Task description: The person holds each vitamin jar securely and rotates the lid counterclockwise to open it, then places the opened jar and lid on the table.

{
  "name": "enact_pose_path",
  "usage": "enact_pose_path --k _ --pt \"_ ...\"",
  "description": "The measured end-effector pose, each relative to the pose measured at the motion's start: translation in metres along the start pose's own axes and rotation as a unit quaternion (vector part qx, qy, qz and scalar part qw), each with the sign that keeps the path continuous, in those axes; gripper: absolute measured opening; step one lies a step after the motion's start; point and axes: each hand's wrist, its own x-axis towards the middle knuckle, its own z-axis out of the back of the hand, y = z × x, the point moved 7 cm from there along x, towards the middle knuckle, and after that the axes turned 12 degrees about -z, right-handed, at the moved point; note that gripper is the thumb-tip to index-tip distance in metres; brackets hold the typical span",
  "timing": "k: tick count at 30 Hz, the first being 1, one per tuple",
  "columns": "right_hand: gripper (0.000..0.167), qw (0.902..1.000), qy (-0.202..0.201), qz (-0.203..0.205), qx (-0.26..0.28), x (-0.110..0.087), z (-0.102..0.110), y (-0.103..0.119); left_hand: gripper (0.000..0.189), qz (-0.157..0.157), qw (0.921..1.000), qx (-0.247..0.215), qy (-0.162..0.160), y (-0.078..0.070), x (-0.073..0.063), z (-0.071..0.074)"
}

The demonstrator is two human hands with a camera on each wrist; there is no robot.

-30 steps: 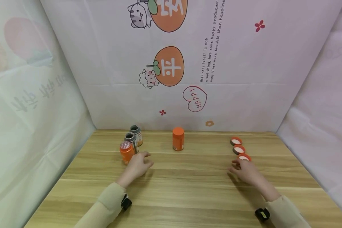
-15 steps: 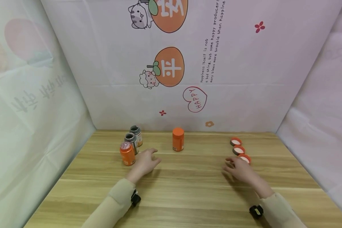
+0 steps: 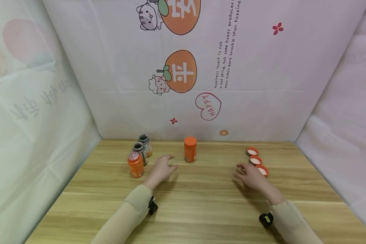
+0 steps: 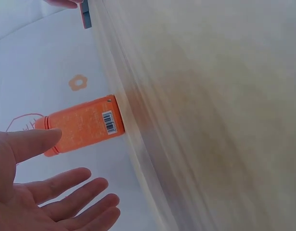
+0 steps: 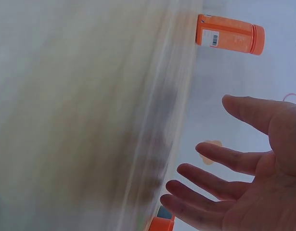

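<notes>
An orange bottle [image 3: 190,149] with its orange cap on stands upright near the back middle of the table. My left hand [image 3: 162,168] is just left of it and nearer to me, holding nothing; in the left wrist view the thumb and fingers [image 4: 80,185] are spread, with the barcoded bottle [image 4: 85,126] beyond. On the other side my right hand [image 3: 250,175] hovers beside the nearest of several loose caps [image 3: 263,170], apart from the bottle. Its fingers [image 5: 210,185] are extended and hold nothing in the right wrist view, where the bottle [image 5: 229,34] appears farther off.
At the left stand an orange bottle [image 3: 136,165] with a patterned top and two uncapped grey-necked bottles [image 3: 142,154] [image 3: 146,145] in a row. Orange-rimmed caps [image 3: 255,160] lie in a line at right. A printed white cloth [image 3: 125,112] walls the back of the wooden table [image 3: 195,210].
My left hand has moved right, away from the left row of bottles toward the capped bottle. My right hand has shifted left, away from the caps. The bottles and caps have stayed put.
</notes>
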Motion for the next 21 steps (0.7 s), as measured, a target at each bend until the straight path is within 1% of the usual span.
enact_pose_path --k 2,7,9,15,21 --pt "0.051 1.0000 0.003 -0.001 0.005 0.003 -0.001 0.001 0.051 -0.003 1.0000 -0.003 0.002 0.000 0.003 -0.002" --pt "0.051 0.9999 0.006 0.000 0.016 0.009 -0.003 0.003 0.051 0.006 0.9998 -0.016 0.007 0.001 0.010 -0.006" --pt "0.051 0.9998 0.006 0.001 0.016 0.011 -0.004 0.004 0.052 0.012 0.9995 -0.029 0.004 0.001 0.012 -0.008" --pt "0.050 0.9998 0.001 0.007 0.017 0.018 -0.006 0.007 0.052 0.016 0.9982 -0.058 0.003 0.002 0.021 -0.013" --pt "0.049 0.9997 0.004 0.006 0.023 0.021 -0.008 0.010 0.051 0.015 0.9981 -0.059 0.000 0.004 0.031 -0.019"
